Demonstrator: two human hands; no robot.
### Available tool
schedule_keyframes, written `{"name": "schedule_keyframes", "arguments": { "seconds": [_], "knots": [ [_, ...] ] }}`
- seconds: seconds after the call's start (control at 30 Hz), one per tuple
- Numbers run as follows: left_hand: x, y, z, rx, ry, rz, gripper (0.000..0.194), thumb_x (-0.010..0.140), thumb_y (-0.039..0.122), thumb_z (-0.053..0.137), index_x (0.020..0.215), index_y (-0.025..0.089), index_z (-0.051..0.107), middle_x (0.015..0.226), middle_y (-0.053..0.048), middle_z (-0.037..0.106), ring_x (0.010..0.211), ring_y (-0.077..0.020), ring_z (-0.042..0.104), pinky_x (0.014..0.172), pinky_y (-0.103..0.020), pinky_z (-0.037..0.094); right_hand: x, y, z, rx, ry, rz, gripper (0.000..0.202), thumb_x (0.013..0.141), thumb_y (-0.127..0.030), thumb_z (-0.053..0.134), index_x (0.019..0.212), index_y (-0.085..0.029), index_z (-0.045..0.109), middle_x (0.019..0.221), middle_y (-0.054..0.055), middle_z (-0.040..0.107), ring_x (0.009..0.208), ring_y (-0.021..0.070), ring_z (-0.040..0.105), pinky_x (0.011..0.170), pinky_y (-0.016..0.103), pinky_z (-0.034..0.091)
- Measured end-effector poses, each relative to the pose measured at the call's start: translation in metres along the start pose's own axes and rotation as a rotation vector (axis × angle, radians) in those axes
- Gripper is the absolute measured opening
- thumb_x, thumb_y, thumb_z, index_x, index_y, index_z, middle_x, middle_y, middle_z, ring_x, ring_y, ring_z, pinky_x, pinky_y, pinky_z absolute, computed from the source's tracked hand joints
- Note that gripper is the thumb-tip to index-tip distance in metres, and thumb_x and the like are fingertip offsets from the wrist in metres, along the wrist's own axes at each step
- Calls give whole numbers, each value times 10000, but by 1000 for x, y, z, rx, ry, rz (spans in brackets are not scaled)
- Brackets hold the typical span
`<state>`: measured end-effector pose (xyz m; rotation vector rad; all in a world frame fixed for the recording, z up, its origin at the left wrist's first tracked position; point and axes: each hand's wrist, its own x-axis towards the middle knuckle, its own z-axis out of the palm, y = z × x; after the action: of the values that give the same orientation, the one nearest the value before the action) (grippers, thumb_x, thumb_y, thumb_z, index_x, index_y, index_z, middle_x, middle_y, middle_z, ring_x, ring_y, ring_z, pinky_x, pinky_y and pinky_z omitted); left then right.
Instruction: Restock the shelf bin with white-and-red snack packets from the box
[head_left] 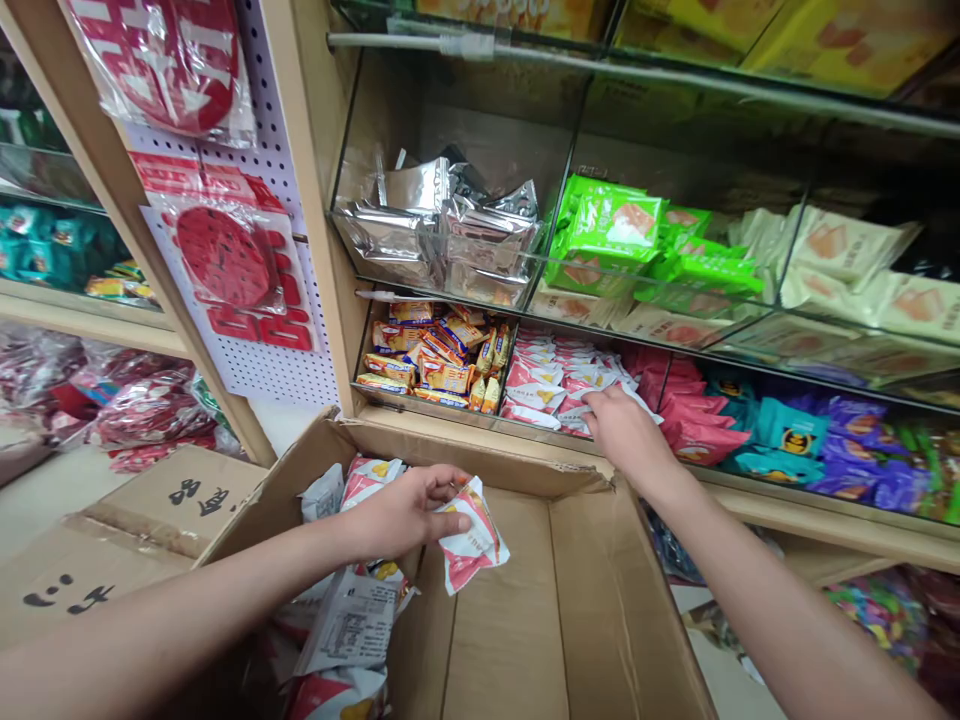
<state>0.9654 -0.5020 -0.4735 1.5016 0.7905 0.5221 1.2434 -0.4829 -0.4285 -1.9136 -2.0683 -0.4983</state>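
Over an open cardboard box (592,580), my left hand (405,512) pinches a small pink and white snack packet (474,540) between thumb and fingers. More packets of that kind (330,690) lie along the left side of the box, some showing a grey printed back. My right hand (626,430) reaches into the low clear shelf bin, its fingers closed at the front of the rows of pink and white snack packets (536,385). Its fingertips touch the packets there; whether they grip one is hard to see.
Left of that bin sit orange-wrapped snacks (442,355); to its right are pink (694,420), teal (784,440) and purple packets (862,450). Silver packets (442,225) and green packets (611,225) fill the shelf above. Red hanging goods (229,255) cover a pegboard. The box flap (157,510) spreads left.
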Motion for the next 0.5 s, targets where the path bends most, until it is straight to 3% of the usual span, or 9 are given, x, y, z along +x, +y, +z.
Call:
{"name": "schedule_keyframes", "arguments": {
  "seconds": [0.13,0.27,0.37,0.5],
  "knots": [
    [-2,-1,3,-4,-48,9,427,673,274,639,1038,156,453,828,-11,583,752,-125,554,695,-276,440,6,-1,5,-208,-87,34,196,817,-152,404,848,-105,592,818,136,575,745,243,582,602,308,404],
    [-1,6,4,-82,14,20,475,646,285,663,1026,154,412,804,-11,589,709,-126,569,676,-280,446,1,-7,-3,-108,-57,55,206,826,-186,404,816,-114,597,835,142,578,756,243,584,622,319,411],
    [2,13,5,-57,70,82,465,655,281,653,1022,166,393,816,-11,586,708,-124,568,662,-272,441,-13,-26,-8,331,-12,39,226,830,-295,428,877,-153,597,861,111,599,760,211,581,668,321,428],
    [7,22,10,87,36,180,439,663,243,643,1018,168,395,772,4,577,698,-110,548,627,-234,424,-35,-67,-6,1112,-321,-9,422,727,-395,575,1104,-219,506,917,42,615,611,128,563,534,252,439]
  ]
}}
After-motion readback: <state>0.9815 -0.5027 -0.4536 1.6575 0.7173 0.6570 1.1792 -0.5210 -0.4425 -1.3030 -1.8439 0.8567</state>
